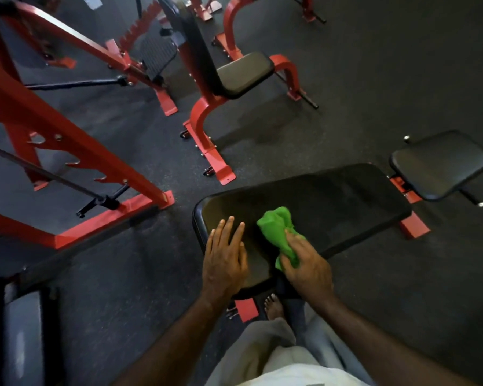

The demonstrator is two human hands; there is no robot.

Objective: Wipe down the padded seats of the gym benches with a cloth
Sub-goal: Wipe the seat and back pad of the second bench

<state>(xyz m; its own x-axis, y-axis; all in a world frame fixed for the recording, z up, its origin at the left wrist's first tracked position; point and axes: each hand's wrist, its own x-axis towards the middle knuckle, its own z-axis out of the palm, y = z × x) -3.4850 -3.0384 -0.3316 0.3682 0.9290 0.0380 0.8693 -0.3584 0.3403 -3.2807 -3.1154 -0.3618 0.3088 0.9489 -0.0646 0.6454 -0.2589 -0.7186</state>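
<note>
A long black padded bench pad (332,207) on a red frame lies right in front of me. My left hand (225,257) rests flat on its near end with the fingers straight and spread. My right hand (307,267) grips a bunched green cloth (276,227) that lies on the pad beside the left hand. A smaller black seat pad (441,165) of the same bench sits at the far right. Farther back stands a second bench with a black seat (244,73) and an upright black backrest (190,43).
A red rack (76,140) with saw-tooth hooks and a black bar fills the left side. Dark rubber floor (374,79) stretches to the right and behind. My bare foot (273,306) and grey trousers are below the bench's near end.
</note>
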